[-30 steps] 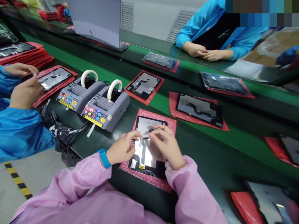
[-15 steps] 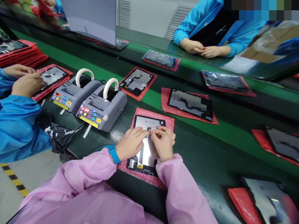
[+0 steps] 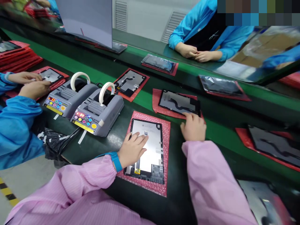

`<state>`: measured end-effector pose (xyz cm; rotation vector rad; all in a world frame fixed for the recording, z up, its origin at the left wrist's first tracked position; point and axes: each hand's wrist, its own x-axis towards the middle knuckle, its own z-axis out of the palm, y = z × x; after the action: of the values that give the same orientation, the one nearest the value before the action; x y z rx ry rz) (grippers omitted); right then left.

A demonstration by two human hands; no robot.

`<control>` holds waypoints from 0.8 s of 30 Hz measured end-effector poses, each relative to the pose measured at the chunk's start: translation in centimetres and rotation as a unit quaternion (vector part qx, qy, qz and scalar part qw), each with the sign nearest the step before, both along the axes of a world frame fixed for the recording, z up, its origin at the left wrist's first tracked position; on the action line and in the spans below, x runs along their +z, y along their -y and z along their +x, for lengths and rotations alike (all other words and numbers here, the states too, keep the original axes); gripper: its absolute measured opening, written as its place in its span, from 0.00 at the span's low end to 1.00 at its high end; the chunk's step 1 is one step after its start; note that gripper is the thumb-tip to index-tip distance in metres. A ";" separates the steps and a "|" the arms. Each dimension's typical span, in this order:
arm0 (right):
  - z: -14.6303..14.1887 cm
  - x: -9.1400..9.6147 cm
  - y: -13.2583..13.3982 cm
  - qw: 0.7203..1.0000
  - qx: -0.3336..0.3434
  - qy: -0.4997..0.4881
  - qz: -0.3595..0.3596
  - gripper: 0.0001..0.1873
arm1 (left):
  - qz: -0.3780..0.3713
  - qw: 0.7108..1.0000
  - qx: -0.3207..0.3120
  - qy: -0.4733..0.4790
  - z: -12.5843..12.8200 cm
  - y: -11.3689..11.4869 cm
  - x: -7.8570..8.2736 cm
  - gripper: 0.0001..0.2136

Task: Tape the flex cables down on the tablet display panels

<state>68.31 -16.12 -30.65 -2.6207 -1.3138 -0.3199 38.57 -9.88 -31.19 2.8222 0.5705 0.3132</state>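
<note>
Before me a tablet screen panel (image 3: 152,147), its silvery back facing up, lies on a pink bubble-wrap bag (image 3: 166,156). My left hand (image 3: 133,148) rests on the panel's left side, fingers spread, and covers part of a flat cable. Up and to the right, my right hand (image 3: 194,127) is at the near edge of a second screen panel (image 3: 177,102), which lies on a red bag (image 3: 157,100). The thumb and fingers of that hand are apart; whether the fingertips touch the panel is unclear.
Two tape dispensers (image 3: 97,109) with white rolls stand at my left. Beyond them a co-worker's hands (image 3: 35,86) handle another panel. More panels (image 3: 131,82) on red bags line the green belt (image 3: 142,97). Another person's hands (image 3: 197,53) rest across the bench.
My right hand has left the panel before me and moved right and forward to the second panel. My left hand has spread flat on the first panel. The view has shifted slightly.
</note>
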 end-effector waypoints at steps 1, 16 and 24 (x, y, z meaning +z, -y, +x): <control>2.2 0.2 -0.2 0.999 0.014 0.031 -0.039 0.24 | 0.001 1.000 0.001 0.003 0.0 0.0 -0.1 0.23; 6.4 9.4 2.4 0.997 0.048 0.023 -0.050 0.18 | 0.036 0.999 -0.001 0.026 -0.1 -0.7 -0.2 0.21; 5.1 19.3 22.3 0.982 -0.152 0.053 -0.099 0.17 | 0.035 0.998 -0.003 0.043 -0.3 -0.8 -0.4 0.21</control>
<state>73.37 -38.44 -11.39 -3.0163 -1.0173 -0.3959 38.30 -9.04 -31.58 2.8601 0.5419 0.4596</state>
